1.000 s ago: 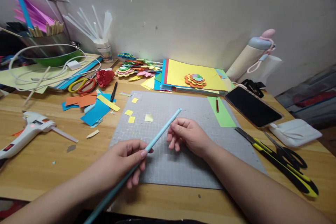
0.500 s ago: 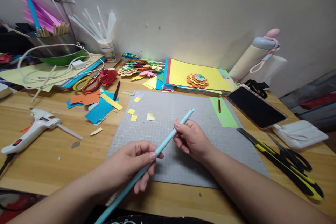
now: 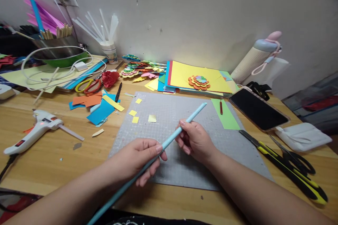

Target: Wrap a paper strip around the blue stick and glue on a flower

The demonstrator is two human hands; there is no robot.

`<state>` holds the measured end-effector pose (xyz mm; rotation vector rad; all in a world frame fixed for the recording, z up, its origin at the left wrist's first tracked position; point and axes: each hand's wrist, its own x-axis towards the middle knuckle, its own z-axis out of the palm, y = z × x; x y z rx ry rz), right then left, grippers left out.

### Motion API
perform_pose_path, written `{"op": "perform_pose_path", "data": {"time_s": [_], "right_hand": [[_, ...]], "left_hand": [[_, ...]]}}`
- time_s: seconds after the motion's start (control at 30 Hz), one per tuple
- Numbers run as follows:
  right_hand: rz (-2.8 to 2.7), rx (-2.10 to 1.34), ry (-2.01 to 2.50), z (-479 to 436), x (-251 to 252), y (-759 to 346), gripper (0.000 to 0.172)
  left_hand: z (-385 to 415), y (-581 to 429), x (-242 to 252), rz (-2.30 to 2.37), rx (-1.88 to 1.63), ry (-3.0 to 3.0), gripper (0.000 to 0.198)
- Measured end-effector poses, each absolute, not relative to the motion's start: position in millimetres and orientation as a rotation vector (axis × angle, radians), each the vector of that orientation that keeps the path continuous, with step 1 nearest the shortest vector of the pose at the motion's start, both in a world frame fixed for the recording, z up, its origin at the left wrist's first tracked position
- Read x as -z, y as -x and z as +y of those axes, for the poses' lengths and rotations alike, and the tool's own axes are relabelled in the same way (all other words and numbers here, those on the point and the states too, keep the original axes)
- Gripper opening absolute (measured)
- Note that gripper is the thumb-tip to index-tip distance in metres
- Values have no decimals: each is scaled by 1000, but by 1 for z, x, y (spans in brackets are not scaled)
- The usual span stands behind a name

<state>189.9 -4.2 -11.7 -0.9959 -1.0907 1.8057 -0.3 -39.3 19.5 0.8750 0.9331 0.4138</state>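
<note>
The long pale blue stick (image 3: 171, 138) runs on a slant, its far tip pointing up and to the right toward the green paper strip (image 3: 227, 116), its near end passing down and left out of the bottom of the view. It is held in the air just above the grey cutting mat (image 3: 169, 110), not lying on it. The left hand (image 3: 137, 160) comes in from the lower left with the forearm low over the wooden table (image 3: 52, 163), palm turned inward, and pinches the stick between thumb and forefinger near the middle of its length, the other fingers curled under it. The right hand (image 3: 196, 140) reaches in from the lower right, knuckles up, fingers closed on the stick further along, with only a short stretch sticking out past its fingertips (image 3: 182, 123). A glue gun (image 3: 34, 130) lies well off to the left, scissors (image 3: 287, 161) to the right.
</note>
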Motion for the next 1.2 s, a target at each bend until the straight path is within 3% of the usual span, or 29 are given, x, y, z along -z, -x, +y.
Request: {"op": "perform_pose_path", "data": {"time_s": [0.13, 0.37, 0.57, 1.0, 1.2], "right_hand": [[-1169, -1926, 992, -10, 12, -186, 46], [-1010, -1696, 1086, 5, 13, -199, 42], [-1035, -1791, 1112, 6, 11, -198, 46], [-952, -1661, 1141, 5, 12, -199, 43], [-923, -1447, 1031, 7, 12, -203, 38]], "left_hand": [[-39, -3, -21, 977, -456, -912, 30], [-40, 14, -23, 897, -293, -841, 37], [-42, 21, -17, 908, -307, -849, 41], [-50, 32, -13, 906, -323, -795, 40], [-36, 50, -14, 1140, -558, -923, 29]]}}
